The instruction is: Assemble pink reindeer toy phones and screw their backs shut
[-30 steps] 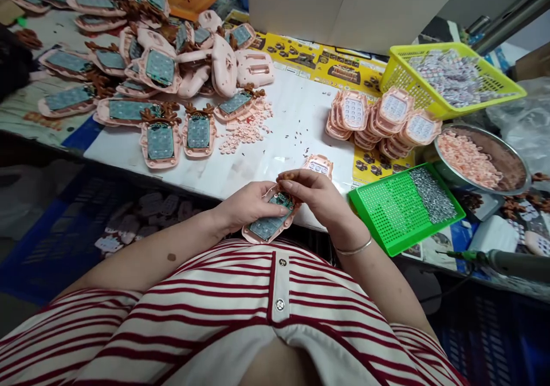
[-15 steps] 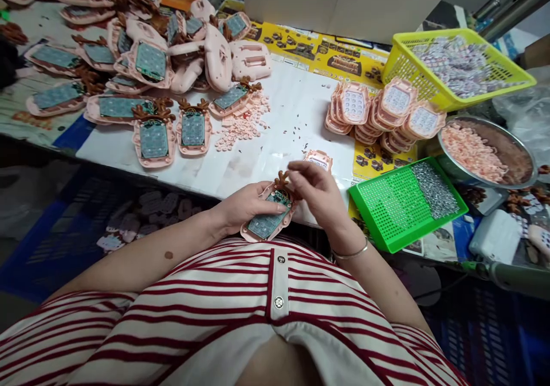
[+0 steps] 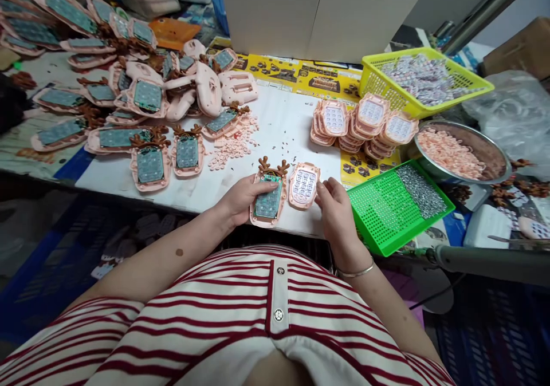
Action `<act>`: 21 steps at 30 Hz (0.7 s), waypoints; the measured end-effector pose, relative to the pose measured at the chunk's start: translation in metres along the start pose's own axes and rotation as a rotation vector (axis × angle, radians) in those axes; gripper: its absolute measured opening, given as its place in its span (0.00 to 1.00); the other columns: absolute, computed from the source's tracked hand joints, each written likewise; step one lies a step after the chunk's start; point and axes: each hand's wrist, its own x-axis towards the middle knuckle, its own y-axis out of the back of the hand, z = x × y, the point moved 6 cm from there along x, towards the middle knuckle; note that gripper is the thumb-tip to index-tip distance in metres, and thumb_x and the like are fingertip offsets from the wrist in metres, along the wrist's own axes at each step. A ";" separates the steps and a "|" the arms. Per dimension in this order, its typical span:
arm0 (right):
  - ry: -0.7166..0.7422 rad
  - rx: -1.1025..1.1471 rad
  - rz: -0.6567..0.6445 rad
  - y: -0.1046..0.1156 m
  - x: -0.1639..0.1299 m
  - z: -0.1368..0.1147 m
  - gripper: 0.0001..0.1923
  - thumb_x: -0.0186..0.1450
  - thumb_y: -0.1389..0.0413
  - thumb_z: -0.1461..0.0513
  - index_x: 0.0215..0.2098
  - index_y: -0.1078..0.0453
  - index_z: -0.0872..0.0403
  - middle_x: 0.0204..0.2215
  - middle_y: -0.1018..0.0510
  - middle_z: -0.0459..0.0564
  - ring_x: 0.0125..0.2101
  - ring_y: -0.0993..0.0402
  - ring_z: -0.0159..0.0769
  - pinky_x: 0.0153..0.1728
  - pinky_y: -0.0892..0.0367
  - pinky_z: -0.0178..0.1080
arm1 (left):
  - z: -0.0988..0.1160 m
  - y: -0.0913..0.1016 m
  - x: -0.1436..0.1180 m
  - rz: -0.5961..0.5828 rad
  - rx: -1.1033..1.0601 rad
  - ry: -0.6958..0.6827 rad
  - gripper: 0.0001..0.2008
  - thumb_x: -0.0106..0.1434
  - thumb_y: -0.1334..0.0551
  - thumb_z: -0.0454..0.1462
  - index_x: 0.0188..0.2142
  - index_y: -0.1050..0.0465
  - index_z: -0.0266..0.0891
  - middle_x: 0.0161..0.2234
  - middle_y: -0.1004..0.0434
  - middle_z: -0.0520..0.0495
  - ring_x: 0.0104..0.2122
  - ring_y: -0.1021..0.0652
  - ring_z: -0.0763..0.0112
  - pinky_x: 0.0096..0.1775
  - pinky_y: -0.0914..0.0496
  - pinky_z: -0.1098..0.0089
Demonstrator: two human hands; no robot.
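Head view shows, going from left to right, first the left hand [image 3: 242,200]. It grips the left edge of a pink shell with antlers [image 3: 268,199], thumb laid across the green circuit board inside. This shell rests on the near edge of the white table [image 3: 283,125], its long axis running away from the person, antlers at the far end. Just beside it, to the right, lies a pink keypad cover [image 3: 303,185], with the same long axis and slightly tilted. The right hand [image 3: 337,214] is nearer to this cover: its curled fingers touch the cover's right edge, whether pinching it I cannot tell. Farther right stands a green tray [image 3: 387,214] with metal screws.

Half a second ago the shell was lifted between both hands and the right fingers were at its antlers; now it is down on the table, beside the cover.
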 end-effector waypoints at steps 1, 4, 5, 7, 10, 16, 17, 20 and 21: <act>-0.060 0.062 0.019 -0.001 -0.001 0.002 0.34 0.61 0.36 0.48 0.61 0.35 0.50 0.59 0.27 0.57 0.56 0.27 0.44 0.56 0.27 0.52 | -0.001 -0.002 0.003 -0.004 -0.006 0.004 0.10 0.50 0.27 0.29 0.34 0.22 0.30 0.26 0.19 0.43 0.23 0.20 0.68 0.29 0.23 0.71; -0.181 0.206 -0.009 -0.009 -0.004 0.000 0.22 0.60 0.33 0.52 0.49 0.28 0.50 0.48 0.19 0.52 0.45 0.21 0.38 0.48 0.21 0.46 | -0.002 -0.006 0.009 -0.012 -0.014 0.008 0.10 0.52 0.29 0.27 0.35 0.21 0.30 0.28 0.17 0.42 0.24 0.19 0.67 0.29 0.23 0.71; -0.196 0.247 -0.061 -0.014 -0.005 -0.003 0.18 0.60 0.33 0.53 0.45 0.26 0.52 0.44 0.17 0.51 0.41 0.20 0.36 0.45 0.21 0.44 | -0.002 -0.006 0.011 -0.013 -0.011 0.013 0.09 0.52 0.29 0.27 0.35 0.21 0.29 0.29 0.16 0.42 0.24 0.19 0.67 0.30 0.23 0.71; -0.225 0.314 -0.142 -0.023 -0.006 -0.005 0.15 0.60 0.34 0.53 0.39 0.24 0.54 0.38 0.15 0.51 0.36 0.20 0.36 0.41 0.21 0.42 | -0.004 -0.007 0.011 -0.027 -0.001 0.039 0.08 0.55 0.31 0.26 0.36 0.21 0.28 0.30 0.16 0.39 0.25 0.18 0.67 0.30 0.22 0.71; -0.258 0.425 -0.183 -0.034 -0.008 -0.001 0.17 0.58 0.32 0.52 0.38 0.21 0.54 0.36 0.14 0.50 0.37 0.18 0.39 0.42 0.21 0.43 | -0.005 -0.008 0.007 -0.084 -0.008 0.091 0.08 0.58 0.33 0.27 0.38 0.20 0.26 0.33 0.15 0.35 0.27 0.17 0.64 0.33 0.21 0.70; -0.206 0.669 -0.370 -0.059 -0.015 -0.003 0.21 0.61 0.35 0.45 0.44 0.21 0.49 0.47 0.15 0.47 0.53 0.21 0.41 0.57 0.26 0.47 | 0.005 -0.006 -0.012 -0.118 -0.034 0.105 0.09 0.59 0.34 0.29 0.39 0.19 0.27 0.35 0.14 0.35 0.30 0.15 0.61 0.35 0.22 0.69; -0.223 0.690 -0.436 -0.064 -0.017 -0.003 0.22 0.62 0.37 0.44 0.46 0.22 0.47 0.49 0.16 0.47 0.55 0.22 0.41 0.59 0.27 0.48 | 0.008 -0.006 -0.016 -0.121 -0.033 0.101 0.09 0.59 0.34 0.29 0.39 0.19 0.27 0.35 0.14 0.35 0.30 0.15 0.61 0.35 0.22 0.69; -0.243 0.706 -0.575 -0.073 -0.025 -0.005 0.23 0.63 0.39 0.42 0.49 0.23 0.45 0.53 0.17 0.46 0.57 0.24 0.41 0.61 0.30 0.49 | 0.015 -0.008 -0.026 -0.119 -0.025 0.081 0.09 0.58 0.33 0.29 0.39 0.19 0.26 0.34 0.14 0.35 0.30 0.15 0.61 0.35 0.21 0.69; -0.237 0.699 -0.593 -0.074 -0.027 -0.005 0.23 0.63 0.38 0.43 0.50 0.23 0.45 0.53 0.17 0.46 0.56 0.24 0.40 0.61 0.30 0.48 | 0.016 -0.009 -0.028 -0.115 -0.017 0.077 0.08 0.58 0.33 0.29 0.38 0.19 0.26 0.33 0.15 0.35 0.29 0.16 0.62 0.34 0.21 0.70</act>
